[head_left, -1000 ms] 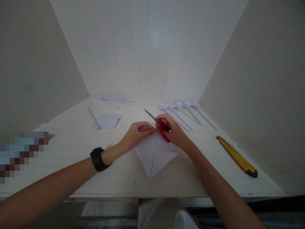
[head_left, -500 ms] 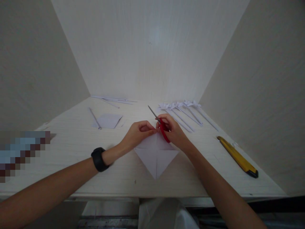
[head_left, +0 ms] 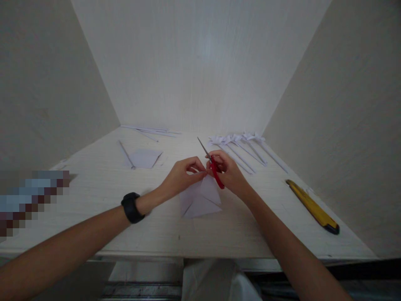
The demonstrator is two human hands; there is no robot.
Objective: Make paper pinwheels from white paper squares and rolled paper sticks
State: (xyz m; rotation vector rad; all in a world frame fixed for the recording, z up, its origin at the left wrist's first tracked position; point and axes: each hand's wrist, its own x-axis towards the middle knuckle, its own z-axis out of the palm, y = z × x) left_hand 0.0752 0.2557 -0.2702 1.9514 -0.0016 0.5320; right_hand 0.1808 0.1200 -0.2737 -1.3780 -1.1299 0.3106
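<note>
A sheet of white paper [head_left: 200, 200] with slits cut in from its corners hangs just above the table, its flaps spread downward. My left hand [head_left: 186, 172] pinches the paper's top between thumb and fingers. Right beside it, my right hand [head_left: 231, 172] has red-handled scissors [head_left: 217, 172] tucked in its grip, blades pointing up and to the left. The right fingertips also meet the paper's top point, close to the left ones. Whether they grip it too is partly hidden.
Several paper pinwheels on sticks [head_left: 241, 144] lie at the back right. A yellow box cutter [head_left: 313, 207] rests near the right wall. Thin rolled paper sticks [head_left: 150, 129], a paper sheet [head_left: 145, 159] and one thicker roll [head_left: 125, 154] are at the back left. A blurred-out object [head_left: 28, 196] is far left.
The paper has turned from a flat diamond, point toward me, to a tilted position with its flaps hanging and spreading. Both hands stay almost where they were, still holding paper and scissors.
</note>
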